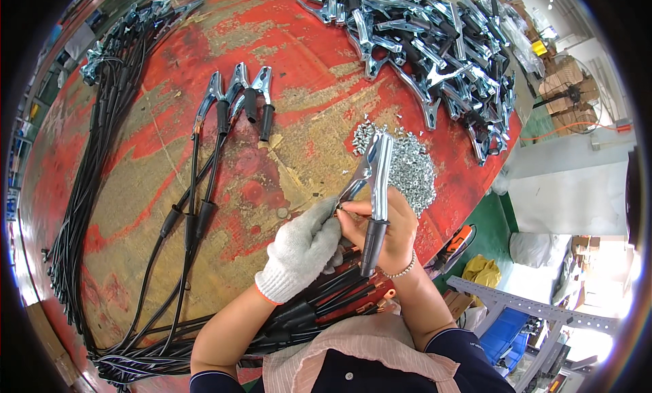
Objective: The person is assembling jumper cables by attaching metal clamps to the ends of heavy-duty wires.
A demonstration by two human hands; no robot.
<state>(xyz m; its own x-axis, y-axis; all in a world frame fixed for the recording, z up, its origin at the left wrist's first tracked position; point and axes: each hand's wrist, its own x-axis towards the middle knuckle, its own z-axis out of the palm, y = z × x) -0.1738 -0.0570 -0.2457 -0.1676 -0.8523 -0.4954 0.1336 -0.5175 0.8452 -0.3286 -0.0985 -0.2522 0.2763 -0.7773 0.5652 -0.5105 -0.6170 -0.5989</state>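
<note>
Right hand [388,238], bare, wraps the black sleeve of a metal clamp [375,182], jaws pointing to 12 o'clock. Left hand [303,247], gloved, pinches closed at the clamp's lower lever, on something too small to tell. Clamp looks rigid, fairly light, springy; slick steel up top, so the rubber sleeve is likely the best hold. Both forearms rise from 6 o'clock, wrists bent inward. Nuts [407,165] at 1 o'clock, clamp pile [435,47] beyond, cables [197,210] at 9 on the table [285,67].

Bare tabletop [292,115] between finished clamps [239,94], nut heap [407,165] and clamp pile [435,47].
</note>
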